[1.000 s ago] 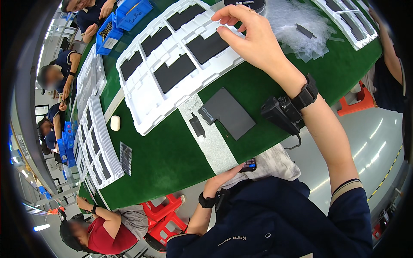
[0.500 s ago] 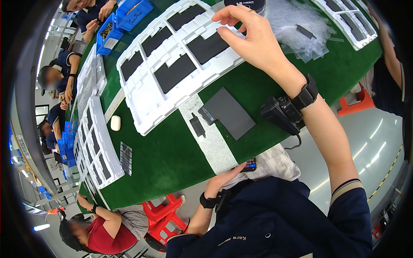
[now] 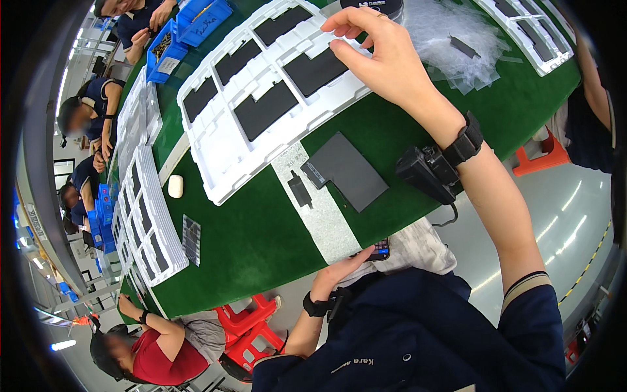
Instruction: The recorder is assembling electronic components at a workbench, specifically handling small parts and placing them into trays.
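Observation:
My right hand (image 3: pixel 385 55) hovers over the right end of a white moulded tray (image 3: pixel 225 153), thumb and fingers apart with nothing between them. Notched black flat pieces (image 3: pixel 264 111) lie in the tray's compartments. At the table's near edge, my left hand (image 3: pixel 346 266) is closed on a phone (image 3: pixel 380 250) with a lit screen; the table edge hides part of both. Between my hands, a larger dark grey notched sheet (image 3: pixel 356 176) lies flat, overlapping a pale speckled strip (image 3: pixel 320 219). On that strip rests a small black tabbed piece (image 3: pixel 300 190).
Clear film scraps (image 3: pixel 450 42) are heaped right of the tray, near another white tray (image 3: pixel 532 36). Stacked trays (image 3: pixel 147 222), a cream oval object (image 3: pixel 175 187) and blue bins (image 3: pixel 166 52) stand leftward. A black device (image 3: pixel 428 173) is by my right wrist. Co-workers sit around the table.

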The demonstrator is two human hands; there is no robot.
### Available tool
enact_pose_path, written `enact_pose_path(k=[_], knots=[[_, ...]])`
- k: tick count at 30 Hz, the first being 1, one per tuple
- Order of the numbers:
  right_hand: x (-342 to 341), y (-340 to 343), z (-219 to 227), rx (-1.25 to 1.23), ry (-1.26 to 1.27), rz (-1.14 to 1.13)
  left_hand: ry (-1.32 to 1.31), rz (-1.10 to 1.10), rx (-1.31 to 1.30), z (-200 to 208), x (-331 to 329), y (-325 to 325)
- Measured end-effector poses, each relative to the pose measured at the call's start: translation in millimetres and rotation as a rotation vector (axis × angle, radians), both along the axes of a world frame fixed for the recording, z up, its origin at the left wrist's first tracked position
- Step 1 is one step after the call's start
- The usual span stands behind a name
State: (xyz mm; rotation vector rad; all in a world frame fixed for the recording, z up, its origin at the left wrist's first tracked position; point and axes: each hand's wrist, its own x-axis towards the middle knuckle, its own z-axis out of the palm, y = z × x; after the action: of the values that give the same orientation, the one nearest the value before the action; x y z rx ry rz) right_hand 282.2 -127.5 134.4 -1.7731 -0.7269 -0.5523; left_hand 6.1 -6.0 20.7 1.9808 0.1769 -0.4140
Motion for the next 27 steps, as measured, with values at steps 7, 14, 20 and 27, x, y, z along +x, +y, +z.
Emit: enact_pose_path(k=[7,14,20,27], knots=[[3,2,-5,0.071,-0.049,0.002,-0.036,0.002,0.031,6,3,-2],[1,1,-2,0.008,0.007,0.008,-0.083,-0.009,0.061,4,0,1],[1,0,-2,0.003,0.012,0.002,-0.011,0.015,0.069,-1,-5,5],[2,0,-2,0.006,0.002,0.002,0.116,0.122,0.161,-12,-15,13]])
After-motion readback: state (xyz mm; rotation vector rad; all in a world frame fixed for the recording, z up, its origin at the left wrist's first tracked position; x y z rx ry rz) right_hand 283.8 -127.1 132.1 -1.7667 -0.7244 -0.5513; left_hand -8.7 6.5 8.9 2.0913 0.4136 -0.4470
